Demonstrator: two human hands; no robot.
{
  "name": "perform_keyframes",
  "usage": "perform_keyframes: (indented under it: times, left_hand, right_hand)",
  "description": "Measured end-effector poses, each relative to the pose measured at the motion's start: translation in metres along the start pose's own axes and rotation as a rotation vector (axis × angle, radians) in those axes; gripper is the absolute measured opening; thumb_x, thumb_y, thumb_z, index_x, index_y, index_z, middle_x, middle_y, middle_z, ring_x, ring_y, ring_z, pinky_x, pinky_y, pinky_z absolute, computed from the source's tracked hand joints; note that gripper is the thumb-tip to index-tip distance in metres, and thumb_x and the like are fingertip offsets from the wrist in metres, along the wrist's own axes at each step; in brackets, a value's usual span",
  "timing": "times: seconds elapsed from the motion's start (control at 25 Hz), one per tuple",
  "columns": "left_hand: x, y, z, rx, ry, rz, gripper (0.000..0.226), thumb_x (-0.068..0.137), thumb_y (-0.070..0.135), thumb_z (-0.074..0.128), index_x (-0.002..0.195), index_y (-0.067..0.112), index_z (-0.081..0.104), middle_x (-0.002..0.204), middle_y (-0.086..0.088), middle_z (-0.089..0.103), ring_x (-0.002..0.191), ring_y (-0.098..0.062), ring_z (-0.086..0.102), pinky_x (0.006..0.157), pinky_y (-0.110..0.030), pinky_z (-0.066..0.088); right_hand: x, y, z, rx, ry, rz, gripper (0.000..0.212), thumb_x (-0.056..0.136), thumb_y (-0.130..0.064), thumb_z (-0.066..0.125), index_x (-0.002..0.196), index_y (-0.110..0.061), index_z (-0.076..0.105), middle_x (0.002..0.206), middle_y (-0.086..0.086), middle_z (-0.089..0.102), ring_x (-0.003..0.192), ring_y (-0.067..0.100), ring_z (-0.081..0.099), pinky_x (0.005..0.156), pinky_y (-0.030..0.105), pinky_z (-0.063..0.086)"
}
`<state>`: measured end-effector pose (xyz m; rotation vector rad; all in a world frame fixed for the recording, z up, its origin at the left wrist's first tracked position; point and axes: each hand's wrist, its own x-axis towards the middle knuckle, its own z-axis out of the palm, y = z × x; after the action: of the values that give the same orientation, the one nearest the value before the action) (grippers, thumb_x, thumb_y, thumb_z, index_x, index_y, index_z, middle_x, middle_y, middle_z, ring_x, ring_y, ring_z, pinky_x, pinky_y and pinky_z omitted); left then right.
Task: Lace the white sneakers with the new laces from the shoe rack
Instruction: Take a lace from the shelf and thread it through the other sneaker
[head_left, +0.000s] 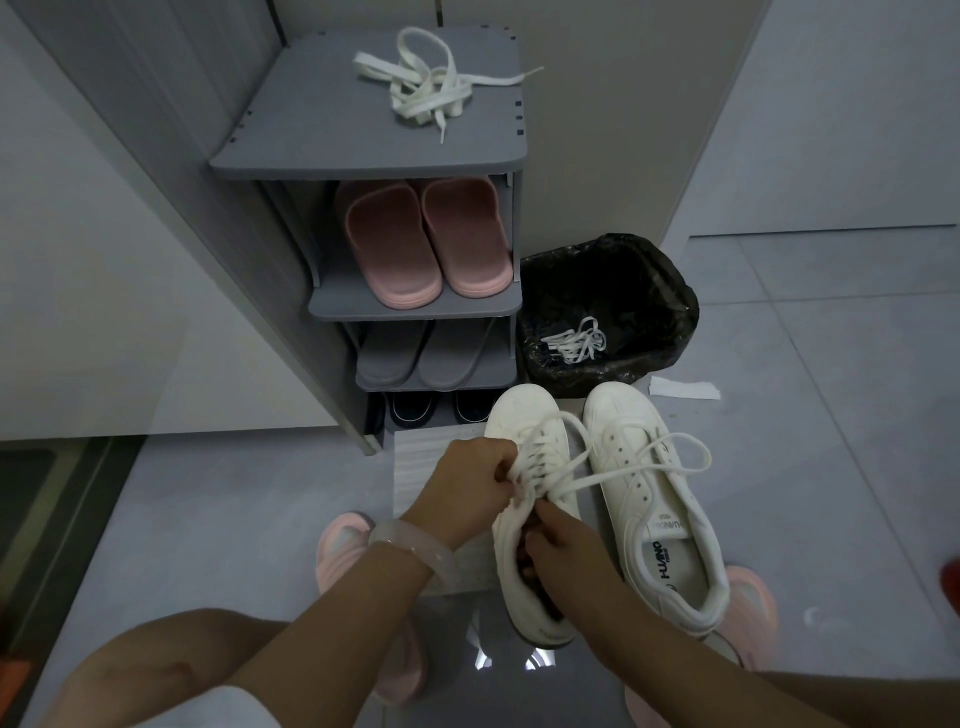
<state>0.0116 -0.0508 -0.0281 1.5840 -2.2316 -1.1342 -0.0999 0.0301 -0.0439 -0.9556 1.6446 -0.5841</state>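
Both white sneakers sit on the floor in front of the shoe rack (322, 140), toes toward it. Left sneaker (524, 525) is being laced: lace (566, 470) crossed through the upper eyelets, free end looping over onto the right sneaker (660, 499), which shows bare eyelets and looks unlaced. Left hand (467, 480) fingers curled, pinching the lace at the top of the lace-up. Right hand (553, 540) sits at the shoe's opening, fingers curled down inside the collar, thumb side pinching lace near the tongue. Spare new laces (428, 85) lie in a loose tangle on the rack's top shelf, well apart from the hands. A bundle of laces (576, 340) is in the black-lined bin (670, 291) beside the rack, probably the old ones. Handling, my read: laces are flat, soft, limp, light; no push stiffness, so grip right behind the tip to thread, and pull slack evenly or the flat band twists. Shoe is light and will slide on tile; hold the collar or sidewall to brace it. The tangle on the shelf will likely snag if yanked; lift by one end and shake loose.
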Motion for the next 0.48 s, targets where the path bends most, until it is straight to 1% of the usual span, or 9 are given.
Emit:
perform_keyframes:
  times: [0.04,0.08,0.16,0.2,0.28,0.36,0.4,0.44,0.48]
  left_hand:
    - [0.0,-0.0003,-0.0003,0.01,0.002,-0.001,0.04,0.075,-0.004,0.059,0.053,0.02,0.036,0.057,0.006,0.045,0.059,-0.008,0.045,0.053,-0.015,0.034]
    - [-0.0006,-0.0005,-0.0003,0.016,0.004,-0.002,0.039,0.076,-0.002,0.059,0.053,0.02,0.036,0.058,0.007,0.045,0.059,-0.006,0.043,0.054,-0.014,0.035]
    - [-0.0021,-0.0006,-0.0005,0.001,0.005,-0.013,0.035,0.078,0.002,0.062,0.055,0.018,0.041,0.059,0.007,0.046,0.058,-0.004,0.041,0.056,-0.011,0.036]
    - [-0.0025,-0.0004,-0.0005,-0.03,0.002,-0.028,0.028,0.079,0.004,0.063,0.058,0.014,0.047,0.061,0.006,0.048,0.058,-0.004,0.043,0.056,-0.01,0.037]
    - [-0.0036,0.0012,-0.0006,-0.116,0.001,-0.069,0.012,0.079,0.007,0.066,0.07,0.002,0.059,0.065,0.001,0.056,0.059,-0.005,0.051,0.057,-0.011,0.042]
    - [-0.0053,0.0034,0.0005,-0.184,0.016,-0.105,0.007,0.079,0.003,0.064,0.076,-0.002,0.06,0.065,-0.002,0.059,0.058,-0.008,0.056,0.058,-0.015,0.047]
    - [-0.0059,0.0039,0.0017,-0.208,0.031,-0.119,0.004,0.078,0.0,0.063,0.076,-0.002,0.06,0.065,-0.003,0.059,0.06,-0.012,0.059,0.061,-0.019,0.05]
    - [-0.0068,0.0048,0.003,-0.227,0.048,-0.133,0.003,0.076,-0.004,0.062,0.076,-0.002,0.059,0.066,-0.007,0.061,0.064,-0.018,0.061,0.065,-0.026,0.053]
    - [-0.0073,0.0051,0.0044,-0.248,0.061,-0.153,0.005,0.074,-0.006,0.061,0.075,-0.002,0.058,0.069,-0.011,0.063,0.069,-0.025,0.063,0.068,-0.033,0.054]
  right_hand:
    - [0.001,0.0001,0.0005,0.0,0.001,0.003,0.032,0.091,-0.006,0.037,0.095,-0.028,0.059,0.071,0.003,0.058,0.065,0.017,0.053,0.064,0.029,0.044]
    - [0.0017,0.0002,0.0009,0.0,0.004,0.004,0.032,0.091,-0.006,0.037,0.096,-0.029,0.06,0.071,0.002,0.058,0.065,0.017,0.053,0.065,0.03,0.044]
    - [0.0015,0.0001,0.0011,0.002,0.01,0.004,0.031,0.092,-0.006,0.037,0.098,-0.025,0.06,0.072,0.005,0.058,0.066,0.018,0.052,0.066,0.032,0.045]
    - [0.0011,0.0,0.0008,-0.001,0.008,0.005,0.03,0.092,-0.006,0.037,0.099,-0.023,0.06,0.072,0.006,0.057,0.066,0.019,0.052,0.066,0.031,0.044]
    - [0.0001,0.0002,0.0003,-0.003,0.001,0.007,0.03,0.092,-0.006,0.036,0.102,-0.021,0.061,0.07,0.006,0.056,0.064,0.018,0.051,0.061,0.029,0.042]
    - [-0.0006,-0.0001,-0.0001,0.0,-0.007,0.007,0.031,0.092,-0.005,0.036,0.104,-0.018,0.061,0.067,0.004,0.054,0.059,0.016,0.048,0.053,0.025,0.038]
    - [-0.0002,-0.0002,0.0001,-0.003,-0.008,0.005,0.031,0.091,-0.006,0.036,0.104,-0.018,0.061,0.067,0.004,0.054,0.058,0.016,0.048,0.052,0.025,0.038]
    - [-0.0002,0.0001,-0.0001,-0.006,-0.005,0.001,0.031,0.091,-0.006,0.035,0.104,-0.018,0.061,0.067,0.005,0.055,0.059,0.017,0.049,0.053,0.026,0.039]
    - [-0.0002,0.0003,-0.0004,-0.012,-0.001,-0.002,0.031,0.091,-0.006,0.035,0.103,-0.018,0.062,0.068,0.006,0.056,0.06,0.017,0.051,0.055,0.027,0.04]
